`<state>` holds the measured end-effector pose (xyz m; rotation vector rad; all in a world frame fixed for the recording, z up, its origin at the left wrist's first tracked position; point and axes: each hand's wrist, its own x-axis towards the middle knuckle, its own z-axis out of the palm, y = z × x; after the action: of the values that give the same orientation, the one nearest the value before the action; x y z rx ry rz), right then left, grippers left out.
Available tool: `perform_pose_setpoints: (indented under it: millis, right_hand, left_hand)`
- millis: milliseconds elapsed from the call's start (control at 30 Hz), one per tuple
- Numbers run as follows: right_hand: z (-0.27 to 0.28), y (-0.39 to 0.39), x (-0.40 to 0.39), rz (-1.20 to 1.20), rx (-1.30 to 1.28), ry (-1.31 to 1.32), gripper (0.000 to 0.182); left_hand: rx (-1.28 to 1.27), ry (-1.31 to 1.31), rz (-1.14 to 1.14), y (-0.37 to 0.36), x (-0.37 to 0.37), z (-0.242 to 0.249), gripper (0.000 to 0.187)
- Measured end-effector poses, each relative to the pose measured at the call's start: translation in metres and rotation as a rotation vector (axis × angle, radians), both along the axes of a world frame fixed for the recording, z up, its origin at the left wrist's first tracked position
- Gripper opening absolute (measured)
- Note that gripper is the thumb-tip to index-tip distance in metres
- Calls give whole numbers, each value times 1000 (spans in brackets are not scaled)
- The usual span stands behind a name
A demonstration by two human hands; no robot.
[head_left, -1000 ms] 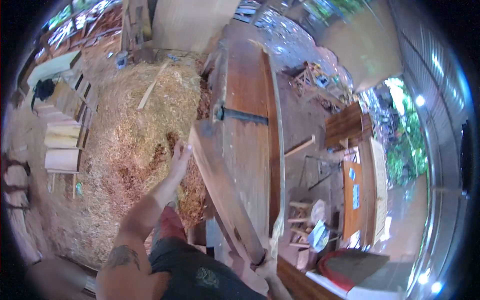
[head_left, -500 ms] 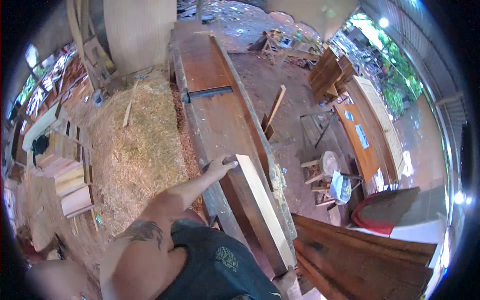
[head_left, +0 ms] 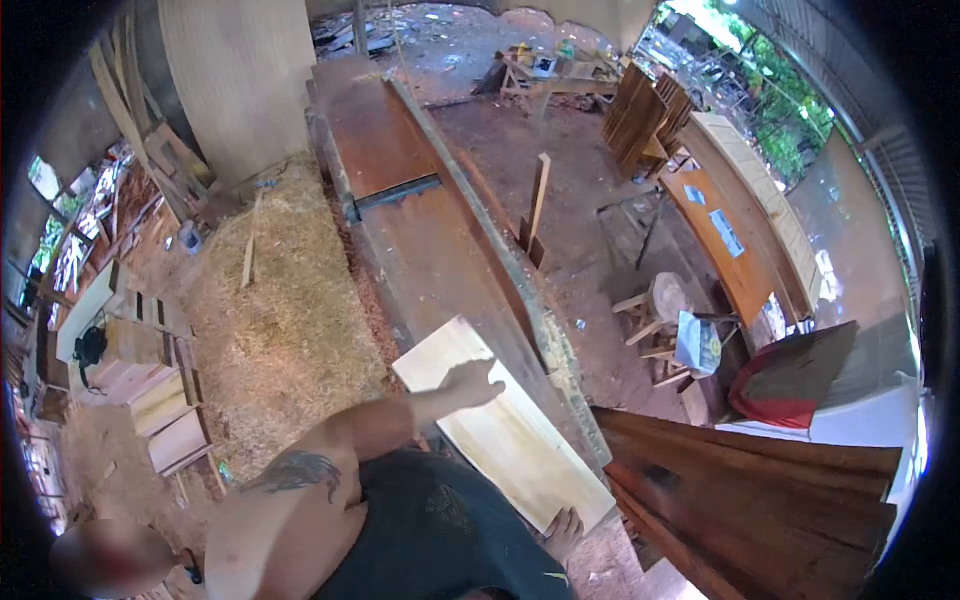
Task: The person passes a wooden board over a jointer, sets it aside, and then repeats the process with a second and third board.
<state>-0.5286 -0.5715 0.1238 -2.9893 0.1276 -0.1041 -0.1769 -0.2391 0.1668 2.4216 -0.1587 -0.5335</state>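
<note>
A pale, wide board [head_left: 530,436] lies broad face up across the long brown wooden bench, slanting from upper left to lower right. My left hand [head_left: 472,383] rests on its top face near the far end, with the fingers apart. At the board's near end, my right hand [head_left: 565,530] grips the edge, its fingertips showing on the pale face. The bench [head_left: 420,250] has a raised side rail and a dark metal strip across it.
Wood shavings [head_left: 285,300] cover the ground to the left, beside stacked wooden pieces [head_left: 170,400]. A blurred person's head [head_left: 112,556] is at the lower left. On the right are a stool [head_left: 668,296], an orange-brown panel [head_left: 720,250] and dark planks [head_left: 760,490].
The board has turned from its narrow edge to broad face up. My left hand has moved from its far end onto its face. The camera view has shifted slightly.
</note>
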Motion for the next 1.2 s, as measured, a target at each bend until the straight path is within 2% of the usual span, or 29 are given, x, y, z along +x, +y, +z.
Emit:
perform_pose_setpoints:
  millis: [67, 133, 167, 200, 267, 333, 400, 467, 500, 600, 633, 733, 767, 867, 967, 1067, 1167, 1200]
  right_hand:
    - [18, -11, 7, -31, 171, 74, 84]
    - [4, -33, 3, -194, 149, 30, 80]
    - [-5, -46, 5, -276, 142, 3, 79]
    - [-8, -57, 4, -474, 235, 89, 77]
    - [-14, -74, -2, -875, 416, 273, 73]
    - [-16, -78, -6, -904, 463, 322, 70]
    - [-18, -75, -7, -928, 515, 367, 69]
    - [-15, -68, -19, -977, 596, 404, 64]
    - [-14, -65, -18, -995, 636, 416, 61]
    - [67, -19, 20, -842, 627, 667, 67]
    - [-10, -49, -22, -853, 646, 661, 69]
    - [46, -21, 23, -859, 871, 741, 70]
    - [41, -17, 23, -794, 911, 626, 66]
    - [1, -17, 29, -894, 1077, 565, 62]
    - [-24, -25, 48, -916, 1091, 598, 58]
    - [-44, -26, 70, -971, 1203, 526, 60]
    - [-85, -53, 74, -1006, 1237, 767, 58]
    - [-73, -48, 80, -1002, 1278, 780, 57]
  left_hand:
    - [-58, -87, -120, -2, -15, -5, 65]
    - [21, -95, -114, 25, -31, 5, 57]
    - [70, -78, -64, 43, -43, -12, 54]
    - [118, -58, -17, 59, -55, -30, 51]
    - [160, 285, 88, 82, -69, 2, 52]
    - [94, 251, 119, 84, -81, 11, 56]
    - [46, 195, 209, 84, -91, -2, 61]
    - [4, 125, 345, 75, -98, -39, 67]
    - [-89, 43, 377, 70, -91, -41, 70]
    - [-26, 94, 353, 64, -43, -51, 73]
    - [58, 75, 236, 61, -29, -58, 74]
    - [216, 89, 241, 48, 4, -40, 73]
    - [266, 12, 288, 45, 9, -51, 69]
    - [238, -140, 352, 41, 31, -63, 71]
    - [196, 22, 420, 42, 58, -56, 78]
    - [585, -128, 239, 35, 60, -35, 88]
    - [479, -79, -31, 22, 70, -58, 93]
    - [478, -104, -12, 12, 71, -60, 93]
